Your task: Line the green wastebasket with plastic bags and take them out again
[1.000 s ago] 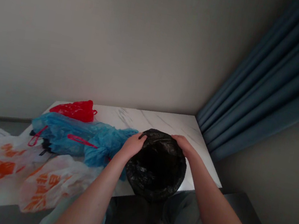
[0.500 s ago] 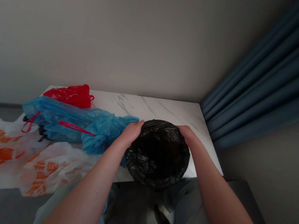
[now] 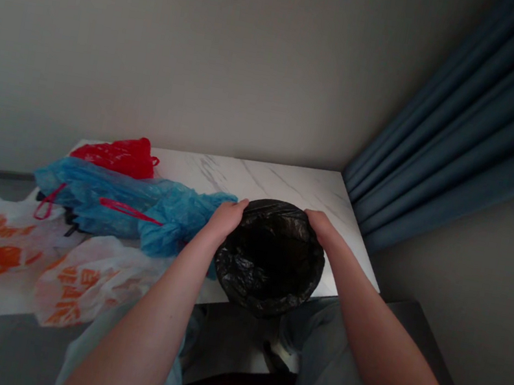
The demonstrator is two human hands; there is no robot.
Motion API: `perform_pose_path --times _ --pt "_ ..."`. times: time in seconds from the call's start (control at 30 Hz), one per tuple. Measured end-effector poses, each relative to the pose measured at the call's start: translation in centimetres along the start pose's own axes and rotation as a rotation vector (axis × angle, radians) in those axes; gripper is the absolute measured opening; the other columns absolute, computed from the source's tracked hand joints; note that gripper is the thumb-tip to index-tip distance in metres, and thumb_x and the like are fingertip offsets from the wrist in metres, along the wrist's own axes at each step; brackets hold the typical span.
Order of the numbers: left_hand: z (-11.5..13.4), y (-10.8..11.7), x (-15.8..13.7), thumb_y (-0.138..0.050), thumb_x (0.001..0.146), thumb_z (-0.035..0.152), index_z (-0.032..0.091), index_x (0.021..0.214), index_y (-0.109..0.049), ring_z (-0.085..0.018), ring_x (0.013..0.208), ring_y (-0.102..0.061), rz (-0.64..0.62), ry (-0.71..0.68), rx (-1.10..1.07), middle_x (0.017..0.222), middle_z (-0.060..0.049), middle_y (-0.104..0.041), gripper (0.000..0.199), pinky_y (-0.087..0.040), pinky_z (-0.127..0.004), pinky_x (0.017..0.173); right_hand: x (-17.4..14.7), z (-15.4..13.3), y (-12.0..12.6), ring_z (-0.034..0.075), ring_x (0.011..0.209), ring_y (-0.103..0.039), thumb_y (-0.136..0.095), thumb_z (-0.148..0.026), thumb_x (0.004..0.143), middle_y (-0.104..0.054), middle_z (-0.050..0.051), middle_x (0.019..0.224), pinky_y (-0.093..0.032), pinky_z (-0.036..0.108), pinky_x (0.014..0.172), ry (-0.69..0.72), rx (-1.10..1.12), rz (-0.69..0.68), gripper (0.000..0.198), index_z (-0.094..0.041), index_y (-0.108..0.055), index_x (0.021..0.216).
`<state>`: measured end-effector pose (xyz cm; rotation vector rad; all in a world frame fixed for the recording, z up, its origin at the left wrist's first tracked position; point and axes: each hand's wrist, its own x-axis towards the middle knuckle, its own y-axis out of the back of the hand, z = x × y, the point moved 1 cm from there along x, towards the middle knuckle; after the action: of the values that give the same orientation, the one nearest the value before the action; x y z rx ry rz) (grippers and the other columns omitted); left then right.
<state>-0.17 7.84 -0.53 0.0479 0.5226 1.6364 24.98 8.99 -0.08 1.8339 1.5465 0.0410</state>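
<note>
A black garbage bag [image 3: 263, 299] hangs before me with its round mouth facing up toward me. Its rim keeps a firm circle, as if fitted over a bin, but any bin beneath is covered. At the upper left of that rim, my left hand [image 3: 228, 217] grips the edge, thumb on top. My right hand [image 3: 319, 224] holds the upper right edge, its fingers mostly hidden behind the plastic. The inside of the bag is dark. Close to my left hand lies a crumpled blue plastic bag [image 3: 128, 197] with red drawstrings.
A white marbled table [image 3: 269, 178] stands against the wall. On it lie a red plastic bag [image 3: 120, 155] and white bags with orange print [image 3: 78, 284]. A blue curtain [image 3: 455, 127] hangs at right. My legs [image 3: 330, 369] are below the black bag.
The whole view has shifted slightly, so everything sits a little higher and to the left. Both hands keep the same hold on the black bag's rim.
</note>
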Motion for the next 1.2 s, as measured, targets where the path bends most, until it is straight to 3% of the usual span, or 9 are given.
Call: perform_pose_path --times 0.23,0.53,0.7,0.87,1.2 --pt "-0.1 0.0 0.1 -0.055 0.084 0.047 0.014 0.089 -0.075 -0.035 0.111 -0.067 -0.014 0.007 0.027 0.102 -0.019 -0.077 0.039 -0.049 -0.04 0.095 -0.4 -0.3 0.2 0.014 0.064 -0.054 -0.056 -0.024 0.082 -0.068 0.007 0.074 -0.038 0.023 0.054 0.052 -0.04 0.035 0.022 -0.013 -0.063 0.065" --pt "-0.6 -0.1 0.5 -0.056 0.083 0.048 0.015 0.081 -0.072 -0.035 0.106 -0.068 -0.001 -0.016 0.011 0.103 -0.02 -0.075 0.037 -0.048 -0.042 0.094 0.2 0.2 0.2 0.015 0.064 -0.059 -0.058 -0.031 0.086 -0.07 0.006 0.072 -0.038 0.024 0.058 0.135 -0.111 0.123 0.027 -0.011 -0.071 0.074" --pt "-0.8 -0.1 0.7 -0.06 0.081 0.053 0.016 0.081 -0.071 -0.034 0.101 -0.068 0.018 0.008 0.007 0.094 -0.017 -0.075 0.038 -0.049 -0.041 0.09 -0.5 -0.6 0.4 0.018 0.074 -0.064 -0.059 -0.028 0.088 -0.073 0.009 0.08 -0.041 0.025 0.067 0.274 -0.31 0.259 0.022 -0.013 -0.073 0.079" --pt "-0.9 0.1 0.9 -0.063 0.079 0.055 0.014 0.092 -0.071 -0.033 0.1 -0.068 0.079 -0.009 0.065 0.104 -0.019 -0.074 0.044 -0.048 -0.041 0.091 -1.6 -1.4 0.1 0.022 0.08 -0.065 -0.054 -0.029 0.093 -0.074 0.012 0.087 -0.041 0.028 0.073 0.403 -0.491 0.379 0.023 -0.016 -0.072 0.086" --pt "-1.2 0.1 1.4 -0.076 0.071 0.042 0.015 0.094 -0.074 -0.028 0.102 -0.068 0.117 -0.118 -0.053 0.105 -0.015 -0.075 0.036 -0.049 -0.037 0.095 -2.4 -1.9 -0.4 0.024 0.081 -0.065 -0.05 -0.031 0.097 -0.073 0.014 0.087 -0.04 0.03 0.072 0.398 -0.568 0.406 0.025 -0.017 -0.07 0.094"
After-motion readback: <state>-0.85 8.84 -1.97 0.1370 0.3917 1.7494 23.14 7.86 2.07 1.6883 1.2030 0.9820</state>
